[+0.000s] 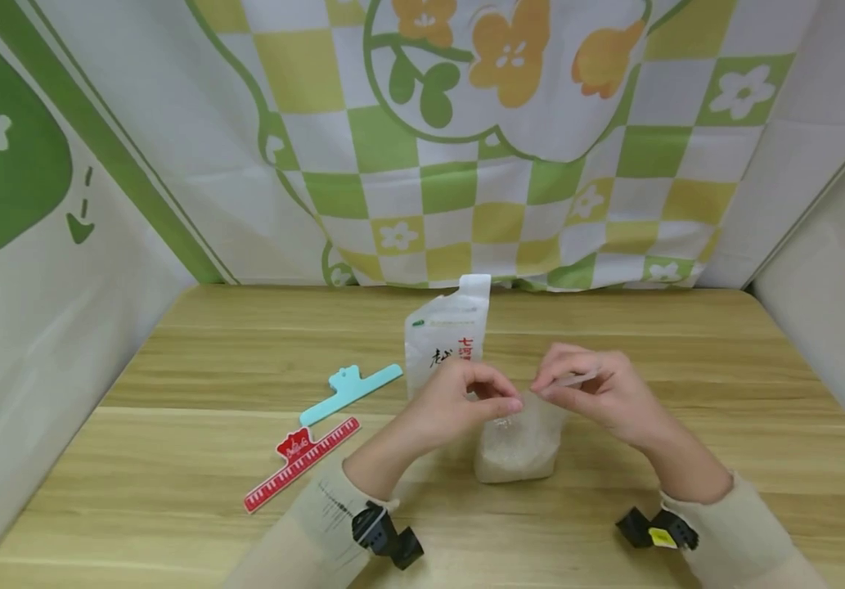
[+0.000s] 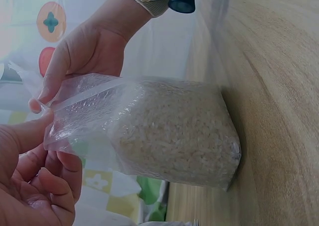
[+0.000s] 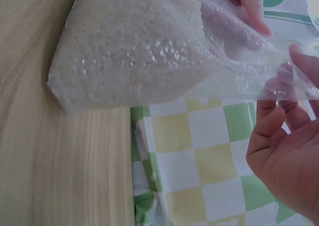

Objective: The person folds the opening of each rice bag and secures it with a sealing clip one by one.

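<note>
A clear plastic bag of white rice [image 1: 516,456] stands upright on the table, its top unfilled and drawn up between the hands. My left hand [image 1: 462,394] pinches the top edge of the bag between thumb and fingers, also seen on the left hand [image 2: 35,178] in its wrist view. Opposite it, my right hand [image 1: 606,397] pinches the other side of the bag's top. A translucent strip of plastic [image 1: 577,379] sticks out over the right hand's fingers. The right wrist view shows the bag [image 3: 129,52] bulging with rice low down and crumpled near the fingers.
Behind the left hand stands a white package [image 1: 440,331] with red and black characters. To the left lie a light blue bag clip [image 1: 352,394] and a red bag clip [image 1: 300,465] with a piano-key pattern. A checked cloth [image 1: 510,188] hangs at the table's back edge.
</note>
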Action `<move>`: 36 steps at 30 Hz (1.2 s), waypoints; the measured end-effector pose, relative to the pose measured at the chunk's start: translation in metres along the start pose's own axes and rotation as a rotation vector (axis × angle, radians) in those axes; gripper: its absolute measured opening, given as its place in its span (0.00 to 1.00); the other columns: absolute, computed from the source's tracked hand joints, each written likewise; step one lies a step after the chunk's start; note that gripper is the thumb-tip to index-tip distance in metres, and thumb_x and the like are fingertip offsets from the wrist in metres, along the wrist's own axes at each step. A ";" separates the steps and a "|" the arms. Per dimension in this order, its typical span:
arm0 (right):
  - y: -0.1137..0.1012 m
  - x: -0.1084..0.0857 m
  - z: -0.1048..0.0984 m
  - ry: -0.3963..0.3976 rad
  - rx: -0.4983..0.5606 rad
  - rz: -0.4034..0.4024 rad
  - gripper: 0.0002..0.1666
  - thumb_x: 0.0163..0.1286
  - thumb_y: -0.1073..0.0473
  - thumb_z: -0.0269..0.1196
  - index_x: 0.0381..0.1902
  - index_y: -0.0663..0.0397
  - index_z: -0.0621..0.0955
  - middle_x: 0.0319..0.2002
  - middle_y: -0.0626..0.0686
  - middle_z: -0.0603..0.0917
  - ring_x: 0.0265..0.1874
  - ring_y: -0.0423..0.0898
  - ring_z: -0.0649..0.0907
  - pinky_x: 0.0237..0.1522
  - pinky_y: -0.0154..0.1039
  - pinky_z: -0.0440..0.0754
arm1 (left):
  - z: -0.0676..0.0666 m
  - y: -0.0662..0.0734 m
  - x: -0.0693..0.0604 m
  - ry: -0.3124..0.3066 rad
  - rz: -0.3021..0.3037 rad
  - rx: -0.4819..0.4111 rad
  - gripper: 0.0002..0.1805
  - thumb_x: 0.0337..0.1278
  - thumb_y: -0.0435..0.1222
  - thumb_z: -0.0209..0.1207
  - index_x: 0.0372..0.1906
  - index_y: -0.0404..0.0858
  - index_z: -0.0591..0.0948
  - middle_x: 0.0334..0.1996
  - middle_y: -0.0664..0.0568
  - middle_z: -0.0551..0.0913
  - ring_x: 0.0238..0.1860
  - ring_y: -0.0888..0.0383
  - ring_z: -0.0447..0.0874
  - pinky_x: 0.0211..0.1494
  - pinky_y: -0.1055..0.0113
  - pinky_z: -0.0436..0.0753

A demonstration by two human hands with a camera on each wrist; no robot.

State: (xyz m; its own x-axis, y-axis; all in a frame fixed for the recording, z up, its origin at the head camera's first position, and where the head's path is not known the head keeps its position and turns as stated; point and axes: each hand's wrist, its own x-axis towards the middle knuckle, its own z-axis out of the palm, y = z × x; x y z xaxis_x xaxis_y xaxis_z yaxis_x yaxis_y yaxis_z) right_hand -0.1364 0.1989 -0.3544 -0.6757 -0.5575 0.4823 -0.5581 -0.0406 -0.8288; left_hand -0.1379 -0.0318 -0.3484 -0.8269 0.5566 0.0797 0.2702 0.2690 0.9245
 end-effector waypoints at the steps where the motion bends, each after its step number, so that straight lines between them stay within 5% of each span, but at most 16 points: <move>1: 0.001 0.000 -0.001 -0.007 0.017 -0.009 0.16 0.63 0.82 0.59 0.40 0.60 0.85 0.38 0.45 0.83 0.34 0.39 0.77 0.29 0.34 0.75 | 0.000 0.000 0.000 0.001 0.001 0.003 0.05 0.60 0.33 0.66 0.36 0.34 0.87 0.32 0.45 0.88 0.31 0.67 0.77 0.38 0.73 0.77; 11: 0.000 -0.001 -0.006 -0.012 0.071 0.052 0.17 0.63 0.79 0.61 0.42 0.55 0.86 0.40 0.46 0.82 0.38 0.40 0.77 0.33 0.34 0.76 | -0.001 0.003 0.001 0.016 0.000 -0.011 0.05 0.59 0.32 0.66 0.35 0.33 0.87 0.31 0.44 0.87 0.29 0.66 0.76 0.35 0.74 0.76; 15: -0.005 -0.001 -0.005 0.022 0.008 0.067 0.18 0.59 0.79 0.66 0.40 0.54 0.85 0.41 0.45 0.83 0.40 0.39 0.79 0.31 0.33 0.78 | -0.001 0.003 0.002 0.030 0.005 -0.014 0.05 0.59 0.32 0.66 0.35 0.33 0.87 0.31 0.44 0.86 0.29 0.67 0.76 0.35 0.75 0.76; 25: -0.013 0.000 0.005 0.178 -0.191 0.114 0.09 0.63 0.71 0.67 0.36 0.53 0.84 0.35 0.47 0.82 0.26 0.38 0.75 0.21 0.35 0.71 | -0.001 -0.001 0.001 0.063 0.010 -0.015 0.05 0.60 0.33 0.66 0.35 0.34 0.87 0.31 0.44 0.86 0.30 0.67 0.77 0.36 0.74 0.77; 32: -0.015 0.001 0.009 0.226 -0.164 0.071 0.12 0.62 0.78 0.61 0.41 0.63 0.82 0.39 0.42 0.84 0.28 0.35 0.78 0.26 0.32 0.76 | -0.002 -0.005 0.001 0.081 -0.021 -0.017 0.05 0.59 0.34 0.67 0.36 0.35 0.87 0.32 0.46 0.86 0.31 0.65 0.77 0.36 0.74 0.77; 36: -0.015 0.000 0.008 0.249 -0.150 0.111 0.10 0.63 0.78 0.60 0.42 0.67 0.81 0.37 0.44 0.84 0.28 0.35 0.78 0.26 0.32 0.77 | -0.002 -0.005 0.001 0.086 -0.030 -0.021 0.05 0.59 0.34 0.67 0.36 0.35 0.87 0.32 0.46 0.86 0.31 0.65 0.76 0.36 0.74 0.76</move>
State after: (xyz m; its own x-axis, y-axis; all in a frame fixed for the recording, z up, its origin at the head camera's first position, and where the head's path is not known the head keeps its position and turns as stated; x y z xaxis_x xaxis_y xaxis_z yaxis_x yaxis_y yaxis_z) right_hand -0.1239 0.1925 -0.3438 -0.8232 -0.3310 0.4613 -0.5268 0.1420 -0.8380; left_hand -0.1409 -0.0340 -0.3525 -0.8739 0.4789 0.0832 0.2355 0.2673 0.9344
